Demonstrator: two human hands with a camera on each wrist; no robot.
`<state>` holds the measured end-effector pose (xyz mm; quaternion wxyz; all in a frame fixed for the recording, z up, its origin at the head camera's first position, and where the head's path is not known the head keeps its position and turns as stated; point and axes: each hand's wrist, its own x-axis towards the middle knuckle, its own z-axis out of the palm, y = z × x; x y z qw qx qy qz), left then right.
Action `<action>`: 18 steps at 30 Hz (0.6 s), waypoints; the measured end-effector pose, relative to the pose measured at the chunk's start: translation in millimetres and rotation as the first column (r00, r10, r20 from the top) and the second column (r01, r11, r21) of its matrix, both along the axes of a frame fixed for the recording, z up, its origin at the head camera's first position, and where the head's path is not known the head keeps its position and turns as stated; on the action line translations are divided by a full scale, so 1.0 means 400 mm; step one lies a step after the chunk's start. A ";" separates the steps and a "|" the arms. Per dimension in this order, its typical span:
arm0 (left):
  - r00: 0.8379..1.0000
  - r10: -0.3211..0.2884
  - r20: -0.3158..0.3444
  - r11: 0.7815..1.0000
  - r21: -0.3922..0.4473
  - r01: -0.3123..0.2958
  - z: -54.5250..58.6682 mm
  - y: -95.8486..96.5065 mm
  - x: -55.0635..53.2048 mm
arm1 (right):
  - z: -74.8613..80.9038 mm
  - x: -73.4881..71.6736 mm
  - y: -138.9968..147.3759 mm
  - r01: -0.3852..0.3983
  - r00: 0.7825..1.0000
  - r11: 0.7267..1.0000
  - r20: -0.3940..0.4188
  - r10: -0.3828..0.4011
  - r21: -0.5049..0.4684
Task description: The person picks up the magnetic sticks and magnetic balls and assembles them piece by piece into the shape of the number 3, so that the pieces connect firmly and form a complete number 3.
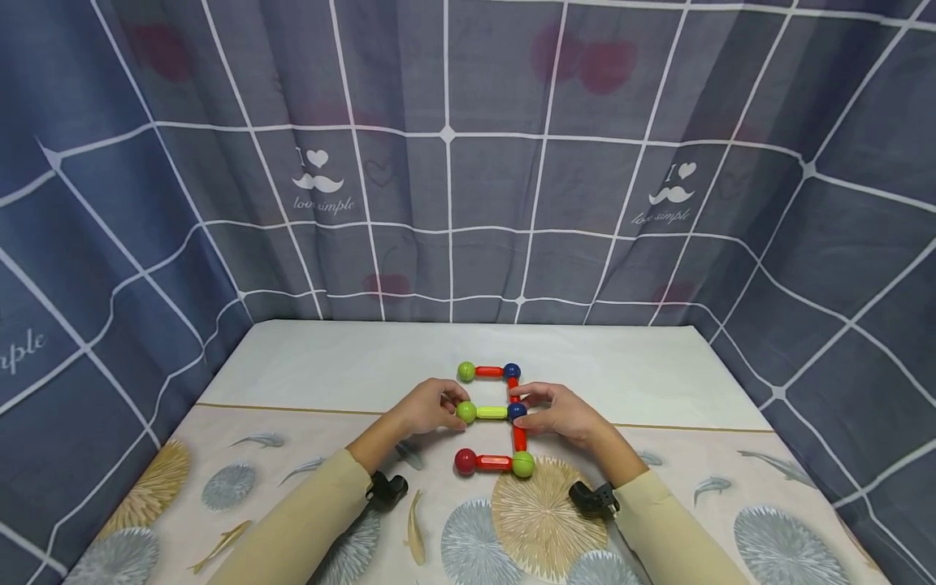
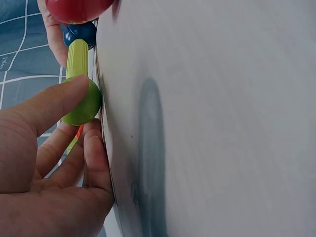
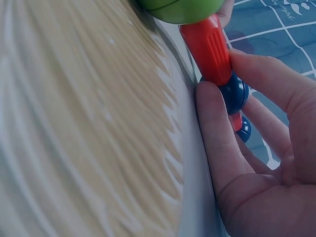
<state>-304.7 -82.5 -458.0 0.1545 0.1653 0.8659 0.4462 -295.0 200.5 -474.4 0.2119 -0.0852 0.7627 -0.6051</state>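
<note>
A figure of toy rods and balls lies flat on the table. My left hand pinches the green ball at the left end of the yellow-green rod; in the left wrist view the thumb lies over this green ball. At the rod's other end my right hand grips the middle blue ball, with fingers also against the lower red rod. Above, a red rod joins a green ball and a blue ball. Below, another joins a red ball and green ball.
A patterned cloth with fish and round motifs covers the near part of the table. Behind it lies a white surface. Dark grid curtains enclose the table at the back and both sides.
</note>
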 end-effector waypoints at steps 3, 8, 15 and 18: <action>1.000 -0.004 -0.002 1.000 -0.016 0.004 0.001 0.002 0.000 | -0.002 0.002 0.004 0.004 1.000 1.000 -0.002 -0.004 0.001; 1.000 -0.001 0.007 1.000 -0.028 0.001 0.005 0.005 0.000 | -0.002 0.002 0.007 0.000 1.000 1.000 -0.008 0.000 -0.001; 1.000 0.007 0.029 0.999 -0.047 -0.006 0.010 0.007 0.005 | 0.000 0.007 0.003 0.001 1.000 1.000 -0.004 -0.001 -0.013; 1.000 0.009 0.026 0.998 -0.061 -0.007 0.012 0.007 0.007 | 0.001 0.010 0.001 -0.001 1.000 1.000 -0.002 0.001 -0.023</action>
